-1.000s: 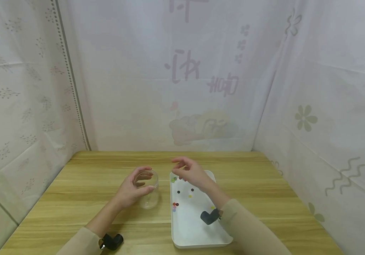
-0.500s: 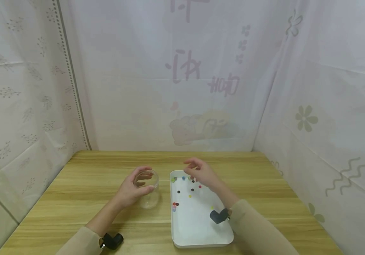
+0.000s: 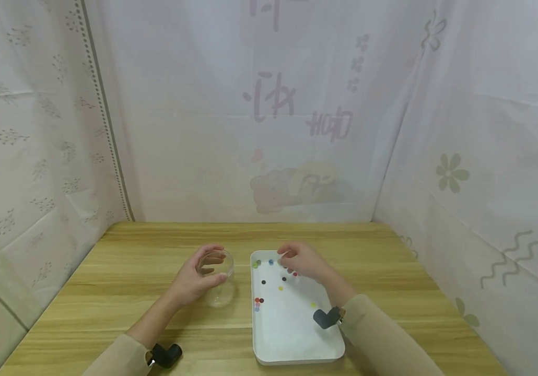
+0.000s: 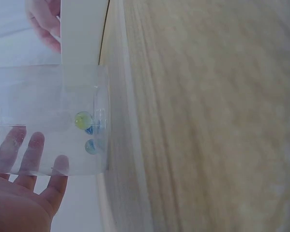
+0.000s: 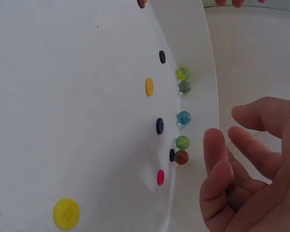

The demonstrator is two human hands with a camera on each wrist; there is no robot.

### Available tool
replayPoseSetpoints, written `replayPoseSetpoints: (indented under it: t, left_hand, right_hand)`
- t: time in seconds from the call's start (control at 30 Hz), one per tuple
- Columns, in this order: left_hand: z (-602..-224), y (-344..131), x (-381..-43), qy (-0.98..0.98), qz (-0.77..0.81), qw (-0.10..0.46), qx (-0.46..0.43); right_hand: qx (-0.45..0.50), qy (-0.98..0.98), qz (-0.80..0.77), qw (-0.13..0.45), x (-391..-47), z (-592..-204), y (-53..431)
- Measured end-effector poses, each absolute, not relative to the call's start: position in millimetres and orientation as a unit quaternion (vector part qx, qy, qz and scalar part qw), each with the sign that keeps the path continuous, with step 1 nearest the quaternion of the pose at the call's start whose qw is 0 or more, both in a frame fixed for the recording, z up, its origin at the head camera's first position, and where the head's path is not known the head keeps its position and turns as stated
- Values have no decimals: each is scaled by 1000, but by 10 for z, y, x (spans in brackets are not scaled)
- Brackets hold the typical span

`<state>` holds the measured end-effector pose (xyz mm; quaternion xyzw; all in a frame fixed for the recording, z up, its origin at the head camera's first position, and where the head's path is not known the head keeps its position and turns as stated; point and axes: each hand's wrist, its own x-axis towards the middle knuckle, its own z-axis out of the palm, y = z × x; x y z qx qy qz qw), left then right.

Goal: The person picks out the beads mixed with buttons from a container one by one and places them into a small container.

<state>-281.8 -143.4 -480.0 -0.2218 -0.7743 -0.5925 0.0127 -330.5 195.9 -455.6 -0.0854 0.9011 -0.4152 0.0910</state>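
Note:
My left hand (image 3: 193, 281) grips a clear plastic jar (image 3: 219, 297) standing on the table, fingers round its far side and thumb at the near side. Through its wall in the left wrist view, a yellow marble (image 4: 83, 120) and two bluish ones lie at the bottom. My right hand (image 3: 307, 262) hovers over the far end of a white tray (image 3: 292, 339), fingers bent loosely, nothing visible between them. Close by in the right wrist view, a blue marble (image 5: 183, 117), a green marble (image 5: 182, 142) and a reddish-brown marble (image 5: 181, 157) line the tray's far wall.
Several buttons are scattered in the tray, including a yellow button (image 5: 66, 213), a pink button (image 5: 160, 177) and dark ones. Two more marbles sit in the far left corner. The wooden table (image 3: 391, 313) is surrounded by patterned white curtains (image 3: 194, 130).
My right hand has moved rightward from the tray's far left corner, then lowered toward the marbles at the far wall. The left hand and jar have stayed in place.

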Motion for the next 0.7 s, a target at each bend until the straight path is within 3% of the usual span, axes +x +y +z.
replayPoseSetpoints:
  t: [0.7]
  left_hand:
    - [-4788, -1424, -2806, -773, -594, 5, -221]
  right_hand:
    - [-47, 948, -299, 101, -3298, -4594, 1931]
